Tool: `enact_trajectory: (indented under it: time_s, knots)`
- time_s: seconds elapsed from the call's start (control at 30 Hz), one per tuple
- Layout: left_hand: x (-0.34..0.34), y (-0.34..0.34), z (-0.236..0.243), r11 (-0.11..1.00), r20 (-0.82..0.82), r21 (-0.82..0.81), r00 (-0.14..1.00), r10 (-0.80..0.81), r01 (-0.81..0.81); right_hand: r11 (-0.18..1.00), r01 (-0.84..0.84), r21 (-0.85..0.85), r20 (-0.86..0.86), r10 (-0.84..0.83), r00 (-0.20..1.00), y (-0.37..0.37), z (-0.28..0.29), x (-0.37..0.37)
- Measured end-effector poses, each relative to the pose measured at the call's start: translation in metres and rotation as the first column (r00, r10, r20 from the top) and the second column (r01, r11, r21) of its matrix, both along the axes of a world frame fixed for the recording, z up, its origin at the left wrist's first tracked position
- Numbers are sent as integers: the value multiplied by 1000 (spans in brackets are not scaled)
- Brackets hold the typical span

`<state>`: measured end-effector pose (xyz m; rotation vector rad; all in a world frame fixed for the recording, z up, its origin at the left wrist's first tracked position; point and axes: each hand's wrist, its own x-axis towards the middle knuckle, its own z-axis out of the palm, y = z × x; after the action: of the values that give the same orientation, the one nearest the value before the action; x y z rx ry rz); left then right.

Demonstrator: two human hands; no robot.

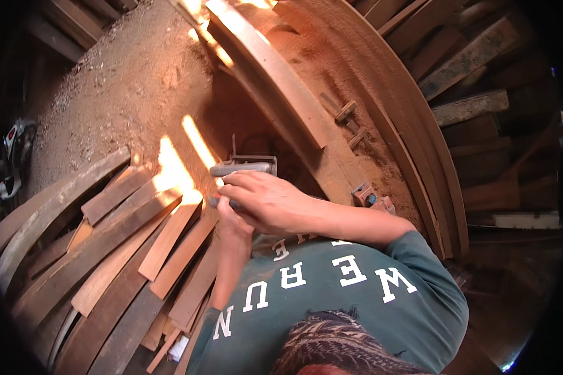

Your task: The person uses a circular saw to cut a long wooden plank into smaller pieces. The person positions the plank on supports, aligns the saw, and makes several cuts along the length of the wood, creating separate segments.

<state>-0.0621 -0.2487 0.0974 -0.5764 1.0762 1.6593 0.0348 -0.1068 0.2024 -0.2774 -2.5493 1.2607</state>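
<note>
My right hand (263,200) is closed over my left hand (231,219) at the centre. Together they grip a small grey tool with an orange part (216,200), mostly hidden by my fingers. Just beyond my fingertips lies a grey metal cylinder (241,170) beside a thin metal frame (272,161). Below and around my arms is my green shirt with white lettering (319,287).
Loose boards (119,250) pile up at left. A long plank (281,81) rests on the sawdust-covered bench (341,169), with wooden tools (346,111) and a small block with blue (364,195). Stacked timber (469,106) fills the right. Sandy ground (112,81) lies beyond.
</note>
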Motion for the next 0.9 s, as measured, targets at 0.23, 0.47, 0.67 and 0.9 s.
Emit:
enact_trajectory:
  time_s: [0.23, 0.47, 0.67, 0.9]
  knots:
    - [19, -6, -26, 963, 235, -222, 950, 207, -155, 967, 243, 77, 235, -254, 938, -9, -103, 96]
    - [27, -2, -23, 966, 244, -196, 946, 214, -168, 928, 354, 111, 212, -370, 904, -17, -120, 93]
    - [23, -13, -12, 964, 278, -164, 927, 250, -211, 875, 449, 183, 354, -484, 800, -22, -169, 153]
    - [22, -9, -50, 984, 194, -125, 969, 150, -127, 726, 547, -417, 378, -409, 830, -4, -204, 189]
